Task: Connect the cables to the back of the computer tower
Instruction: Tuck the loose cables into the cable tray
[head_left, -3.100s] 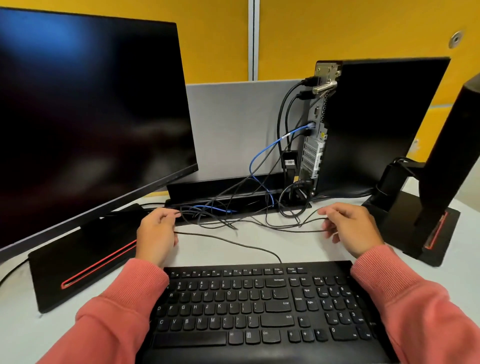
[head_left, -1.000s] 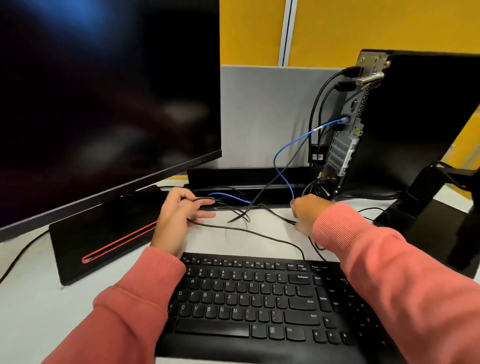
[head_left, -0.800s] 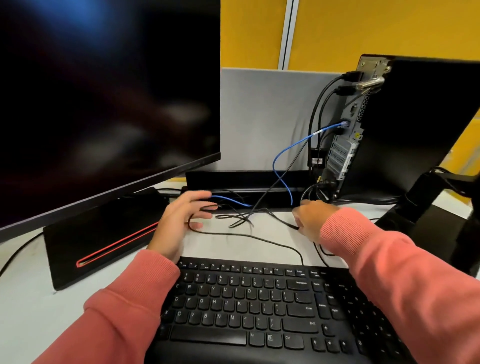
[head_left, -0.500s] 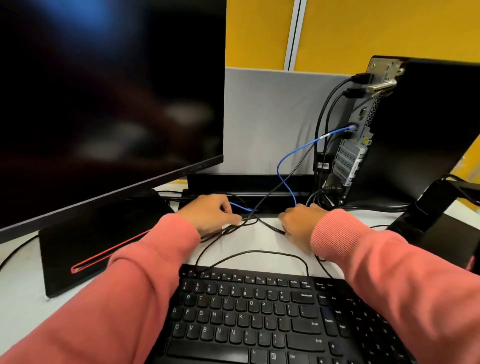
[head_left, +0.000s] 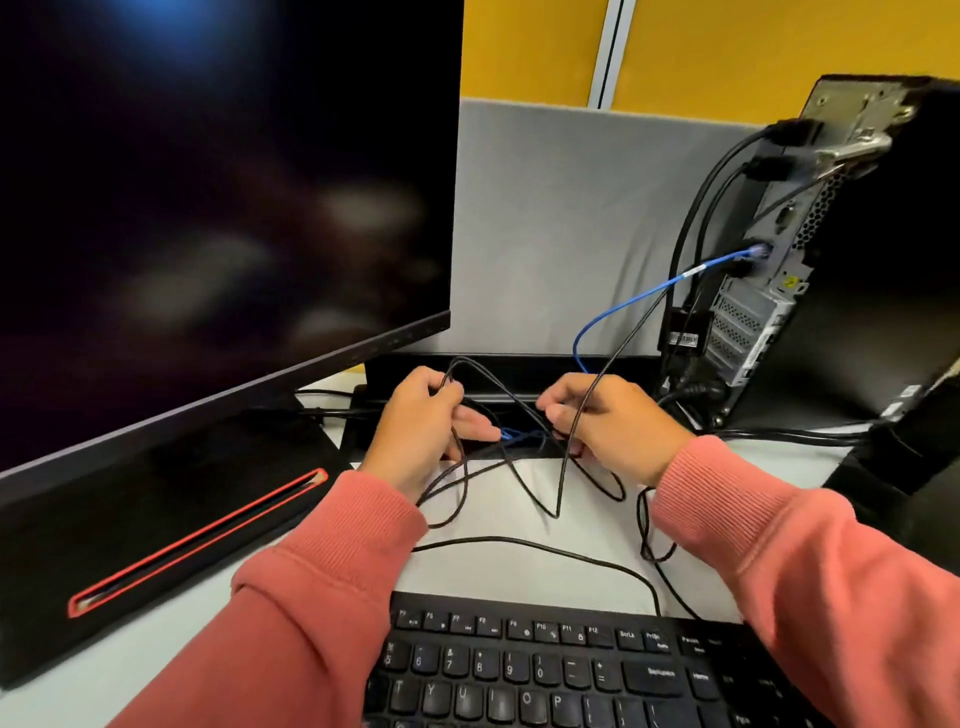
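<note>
While the computer tower (head_left: 852, 270) stands upright at the desk's right rear with its port side facing left and a blue cable (head_left: 623, 306) plugged in, both hands work a tangle of black cables (head_left: 540, 467) before it. Left hand (head_left: 421, 431): fingers curled round a raised loop. Right hand (head_left: 608, 421): fingers curled round another strand; keyboard (head_left: 545, 670) nearest, monitor (head_left: 208, 208) left.

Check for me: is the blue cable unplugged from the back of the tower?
No, the blue cable ends in a port on the rear panel of the computer tower, with its plug seated there.
</note>
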